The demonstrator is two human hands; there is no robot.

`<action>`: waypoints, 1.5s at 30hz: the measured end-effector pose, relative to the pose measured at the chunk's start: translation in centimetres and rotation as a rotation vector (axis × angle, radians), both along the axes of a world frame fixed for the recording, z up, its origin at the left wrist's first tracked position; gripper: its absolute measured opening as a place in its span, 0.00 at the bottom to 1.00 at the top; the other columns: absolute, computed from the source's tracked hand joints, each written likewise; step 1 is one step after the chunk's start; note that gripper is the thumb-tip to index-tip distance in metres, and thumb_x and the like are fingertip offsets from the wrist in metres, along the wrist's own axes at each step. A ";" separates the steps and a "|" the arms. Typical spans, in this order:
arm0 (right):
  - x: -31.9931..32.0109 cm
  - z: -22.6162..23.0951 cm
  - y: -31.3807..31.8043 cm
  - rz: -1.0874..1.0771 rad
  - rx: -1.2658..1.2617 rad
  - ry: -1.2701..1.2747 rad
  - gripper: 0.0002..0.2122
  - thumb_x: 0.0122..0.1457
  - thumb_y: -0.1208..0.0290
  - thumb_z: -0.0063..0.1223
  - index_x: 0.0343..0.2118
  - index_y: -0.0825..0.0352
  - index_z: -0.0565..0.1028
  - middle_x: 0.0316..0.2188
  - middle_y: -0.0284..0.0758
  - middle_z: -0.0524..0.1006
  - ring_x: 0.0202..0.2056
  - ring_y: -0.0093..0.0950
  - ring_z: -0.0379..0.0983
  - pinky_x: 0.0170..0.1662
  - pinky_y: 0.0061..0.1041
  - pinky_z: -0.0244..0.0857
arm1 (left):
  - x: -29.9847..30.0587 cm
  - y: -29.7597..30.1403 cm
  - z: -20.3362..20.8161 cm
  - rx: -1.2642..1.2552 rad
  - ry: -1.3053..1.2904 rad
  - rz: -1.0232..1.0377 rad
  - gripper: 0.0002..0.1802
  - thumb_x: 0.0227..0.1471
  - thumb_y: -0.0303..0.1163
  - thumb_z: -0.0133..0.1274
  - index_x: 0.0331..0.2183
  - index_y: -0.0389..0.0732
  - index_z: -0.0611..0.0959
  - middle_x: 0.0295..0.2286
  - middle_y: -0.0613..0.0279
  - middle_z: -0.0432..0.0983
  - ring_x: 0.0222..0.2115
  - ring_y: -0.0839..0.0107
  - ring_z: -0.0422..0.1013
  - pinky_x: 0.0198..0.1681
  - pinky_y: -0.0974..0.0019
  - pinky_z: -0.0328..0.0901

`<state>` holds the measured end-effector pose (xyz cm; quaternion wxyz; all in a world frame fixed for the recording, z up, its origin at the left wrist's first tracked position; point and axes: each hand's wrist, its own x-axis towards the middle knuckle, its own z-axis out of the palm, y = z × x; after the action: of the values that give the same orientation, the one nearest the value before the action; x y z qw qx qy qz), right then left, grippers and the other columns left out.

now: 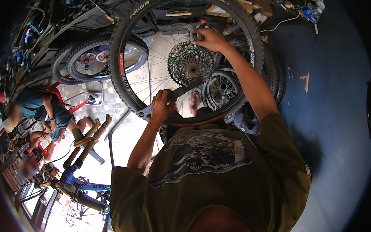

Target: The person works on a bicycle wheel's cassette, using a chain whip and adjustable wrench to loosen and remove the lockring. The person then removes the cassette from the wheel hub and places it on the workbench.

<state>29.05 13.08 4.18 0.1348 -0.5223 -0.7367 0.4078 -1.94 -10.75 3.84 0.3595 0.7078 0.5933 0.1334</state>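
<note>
A bicycle wheel [116, 83] with a knobby black tyre stands in front of me, its large cassette [179, 63] facing up toward me. My left hand [162, 105] is closed around a long, flat, dark tool [177, 93] with a blue end, which looks like a chain whip. The tool's far end reaches the cassette's lower edge; how it engages the sprockets cannot be made out. Above the cassette, my right hand [210, 40] grips an adjustable wrench [192, 32]. The wrench's grey jaw head shows beside the fingers, and its handle is mostly hidden.
Other wheels [71, 62] lean at the left, and more spoked wheels [221, 90] stand behind the held one. A blue bicycle frame [67, 177] with a fork occupies the lower left. Two people [34, 107] sit at the far left, near a red chair [58, 94].
</note>
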 end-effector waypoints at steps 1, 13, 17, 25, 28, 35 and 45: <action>0.2 0.3 -0.5 -0.007 -0.025 -0.046 0.23 0.54 0.58 0.69 0.47 0.70 0.78 0.38 0.49 0.81 0.43 0.46 0.79 0.47 0.39 0.70 | -0.2 -0.1 0.0 0.007 -0.002 0.000 0.24 0.48 0.29 0.68 0.47 0.40 0.79 0.40 0.50 0.77 0.40 0.44 0.76 0.43 0.47 0.71; 1.1 1.3 -5.1 -0.090 -0.037 -0.095 0.20 0.52 0.68 0.70 0.49 0.67 0.81 0.38 0.46 0.84 0.39 0.37 0.82 0.46 0.33 0.72 | -0.8 0.0 -0.1 0.040 -0.011 -0.024 0.22 0.48 0.30 0.68 0.45 0.40 0.79 0.39 0.50 0.77 0.39 0.45 0.76 0.43 0.48 0.71; 1.4 0.3 -5.6 -0.092 0.025 -0.100 0.22 0.51 0.59 0.70 0.43 0.72 0.81 0.34 0.50 0.81 0.40 0.48 0.80 0.46 0.40 0.72 | -1.0 0.0 -0.2 0.050 0.001 -0.033 0.22 0.49 0.31 0.68 0.45 0.40 0.79 0.39 0.50 0.77 0.39 0.46 0.76 0.43 0.48 0.71; 1.8 -0.4 -6.3 -0.064 0.229 -0.094 0.22 0.51 0.59 0.70 0.42 0.72 0.81 0.34 0.51 0.81 0.39 0.47 0.80 0.45 0.41 0.72 | -1.5 -0.1 -0.8 -0.006 0.001 -0.050 0.23 0.50 0.33 0.66 0.48 0.45 0.79 0.41 0.53 0.75 0.43 0.47 0.74 0.47 0.47 0.69; 2.2 0.1 -6.5 -0.102 0.019 -0.036 0.20 0.51 0.60 0.70 0.41 0.71 0.81 0.33 0.50 0.82 0.36 0.46 0.80 0.43 0.40 0.72 | -1.6 -0.3 -0.9 -0.007 -0.001 -0.073 0.24 0.50 0.33 0.65 0.49 0.45 0.79 0.41 0.53 0.75 0.43 0.47 0.74 0.47 0.47 0.69; 2.5 1.6 -7.1 -0.157 -0.166 -0.037 0.20 0.51 0.63 0.70 0.43 0.70 0.81 0.34 0.50 0.82 0.37 0.45 0.81 0.43 0.39 0.72 | -1.4 -0.4 -0.8 -0.027 0.003 -0.070 0.24 0.50 0.33 0.66 0.50 0.45 0.79 0.41 0.53 0.75 0.43 0.47 0.74 0.47 0.46 0.69; 2.5 1.1 -7.6 -0.160 -0.129 -0.017 0.20 0.50 0.63 0.70 0.43 0.69 0.81 0.33 0.51 0.81 0.37 0.46 0.80 0.44 0.38 0.72 | -0.5 0.1 0.0 0.057 -0.038 -0.054 0.21 0.47 0.29 0.67 0.45 0.42 0.81 0.38 0.52 0.77 0.39 0.47 0.76 0.42 0.50 0.72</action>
<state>31.52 5.45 5.31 0.1267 -0.5904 -0.6662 0.4377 -2.39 -10.61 3.89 0.3538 0.7310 0.5629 0.1538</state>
